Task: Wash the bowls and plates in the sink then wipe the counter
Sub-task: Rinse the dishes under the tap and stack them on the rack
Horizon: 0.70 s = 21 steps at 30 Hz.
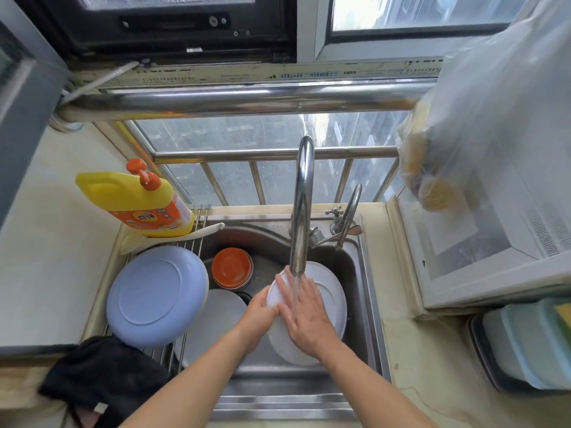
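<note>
Fingers [289, 296] of the right hand [304, 316] lie spread on the white plate [332, 299] mid-frame while the left hand [259, 316] grips its rim; best rub steadily under the running water.

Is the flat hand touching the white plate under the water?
Touching. The head view shows the right hand lying flat, fingers straight, against the white plate beneath the tap's stream.
</note>
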Tool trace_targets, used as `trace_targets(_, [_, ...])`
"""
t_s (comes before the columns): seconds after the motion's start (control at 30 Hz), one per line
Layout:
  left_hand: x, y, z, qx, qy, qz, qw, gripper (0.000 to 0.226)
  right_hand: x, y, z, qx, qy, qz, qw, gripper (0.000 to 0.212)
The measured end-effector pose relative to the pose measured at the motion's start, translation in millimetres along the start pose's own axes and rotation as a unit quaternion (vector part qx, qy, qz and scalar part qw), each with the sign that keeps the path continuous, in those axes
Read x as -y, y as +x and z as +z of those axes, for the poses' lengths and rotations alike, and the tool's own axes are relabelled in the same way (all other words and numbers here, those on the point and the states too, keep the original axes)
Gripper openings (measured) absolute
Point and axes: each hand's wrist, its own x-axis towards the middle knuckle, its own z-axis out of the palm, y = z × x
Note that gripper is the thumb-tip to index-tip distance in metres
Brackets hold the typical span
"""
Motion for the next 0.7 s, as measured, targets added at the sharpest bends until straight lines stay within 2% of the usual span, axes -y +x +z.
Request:
trace_targets(0.1, [6.2,-3.2,-5.8,0.021,-0.060,-0.029,0.998,0.057,-3.8,0.1,1.7,0.032,-0.025,-0.006,0.999,0.052])
trace_targets(0.17, [10.5,-5.8,-10.7,0.012,-0.079,-0.043,0.996,0.059,-7.1,2.8,5.4,0.027,-0.014,0.094,0.995,0.057])
trace_targets(0.23, [16.4,-7.2,-14.2,-0.002,-0.090,-0.054,0.994,0.060,-8.6,5.9,6.2,0.010,0.020,0.222,0.975,0.070])
trace_targets(0.27, [18.0,-7.7,-15.3,-0.005,-0.090,-0.057,0.994,0.059,-7.6,7.5,7.0,0.012,0.033,0.251,0.967,0.071])
trace_targets(0.3, [19.0,-7.8,-15.0,-0.008,-0.086,-0.058,0.995,0.057,-5.7,8.2,8.8,0.024,0.037,0.244,0.969,0.068])
trace_targets(0.4, [16.6,-9.9,-9.9,-0.022,-0.074,-0.049,0.996,0.052,2.8,5.1,14.2,0.080,0.021,0.080,0.993,0.055])
trace_targets(0.47, [17.0,-9.9,-6.1,-0.021,-0.069,-0.049,0.996,0.048,5.0,1.5,14.5,0.119,0.048,0.032,0.991,0.050])
trace_targets(0.5, [19.0,-9.5,-5.5,-0.026,-0.068,-0.057,0.996,0.046,3.7,1.5,14.0,0.129,0.063,0.055,0.988,0.050])
trace_targets(0.6, [25.5,-9.7,-5.7,-0.046,-0.055,-0.097,0.993,0.044,-7.3,3.0,15.0,0.129,0.068,0.217,0.965,0.051])
trace_targets(0.63, [26.9,-9.3,-5.4,-0.047,-0.049,-0.111,0.991,0.045,-10.8,2.3,15.2,0.123,0.057,0.244,0.960,0.053])
trace_targets(0.7, [25.2,-9.3,-3.4,-0.041,-0.039,-0.122,0.991,0.040,-13.5,-0.4,17.3,0.134,0.076,0.225,0.962,0.056])
